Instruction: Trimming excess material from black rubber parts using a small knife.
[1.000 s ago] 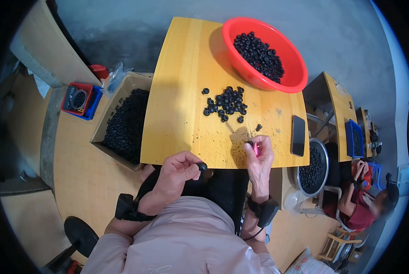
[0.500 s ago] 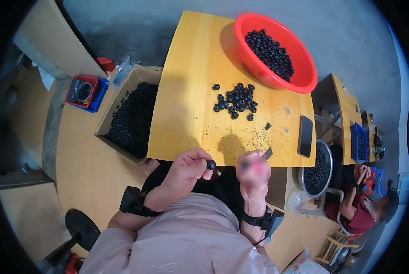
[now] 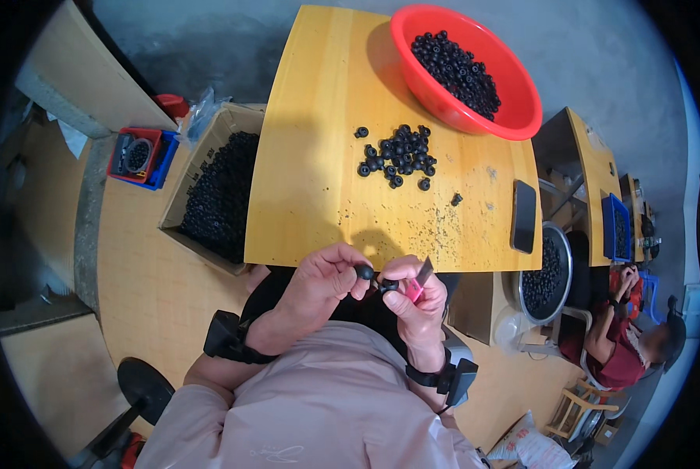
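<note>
By the desk's (image 3: 303, 215) near edge, the left hand (image 3: 316, 286) pinches a round black piece (image 3: 364, 272) in its grip; the right hand (image 3: 422, 314) grasps a second black piece (image 3: 388, 287) and a pink-handled blade (image 3: 418, 286)

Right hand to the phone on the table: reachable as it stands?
Likely yes: the phone lies to the right of the right hand, nothing standing between on the table. That hand isn't free, though: it holds a pink-handled blade and a black bead.

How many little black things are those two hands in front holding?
2: one black piece in the left hand, another black piece in the right hand, beside the pink-handled blade. Fingers could hide more.
</note>
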`<state>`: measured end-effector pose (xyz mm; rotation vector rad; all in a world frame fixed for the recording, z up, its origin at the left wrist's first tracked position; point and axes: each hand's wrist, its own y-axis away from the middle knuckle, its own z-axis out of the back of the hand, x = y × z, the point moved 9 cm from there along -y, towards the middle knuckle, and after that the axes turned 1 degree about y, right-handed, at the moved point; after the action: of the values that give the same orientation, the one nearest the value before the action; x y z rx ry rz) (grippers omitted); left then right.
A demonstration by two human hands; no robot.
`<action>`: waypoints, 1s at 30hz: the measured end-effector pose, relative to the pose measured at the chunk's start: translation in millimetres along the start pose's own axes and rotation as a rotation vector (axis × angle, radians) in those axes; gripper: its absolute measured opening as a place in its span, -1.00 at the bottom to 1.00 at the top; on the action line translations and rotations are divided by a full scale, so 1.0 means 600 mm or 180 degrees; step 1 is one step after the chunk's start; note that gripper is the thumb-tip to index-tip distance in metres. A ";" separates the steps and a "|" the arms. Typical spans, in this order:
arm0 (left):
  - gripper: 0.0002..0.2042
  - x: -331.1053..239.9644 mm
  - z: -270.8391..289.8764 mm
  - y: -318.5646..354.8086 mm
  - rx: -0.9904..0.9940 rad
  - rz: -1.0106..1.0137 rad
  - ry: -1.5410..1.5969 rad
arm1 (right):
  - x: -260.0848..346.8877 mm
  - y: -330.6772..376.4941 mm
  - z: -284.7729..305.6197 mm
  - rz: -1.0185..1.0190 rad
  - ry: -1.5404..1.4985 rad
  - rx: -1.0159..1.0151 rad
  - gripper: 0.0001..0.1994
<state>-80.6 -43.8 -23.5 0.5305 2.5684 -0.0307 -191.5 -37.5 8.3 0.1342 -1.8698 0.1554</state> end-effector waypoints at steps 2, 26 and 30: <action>-0.79 0.005 0.002 0.000 0.0020 0.0029 0.0024 | 0.005 0.003 0.002 -0.0007 0.0192 -0.0009 -0.78; -0.69 -0.257 0.238 0.074 -0.1618 -0.1560 -0.1497 | 0.035 0.000 0.031 0.0329 0.1048 -0.0577 -0.78; -0.63 -0.275 0.213 0.089 -0.2574 -0.1766 -0.2652 | 0.032 -0.005 0.025 0.0510 0.0928 -0.0593 -0.78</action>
<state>131.8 -70.4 -49.6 -0.4315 1.6227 0.4681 -210.9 -43.1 22.4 -0.1599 -1.5933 0.1036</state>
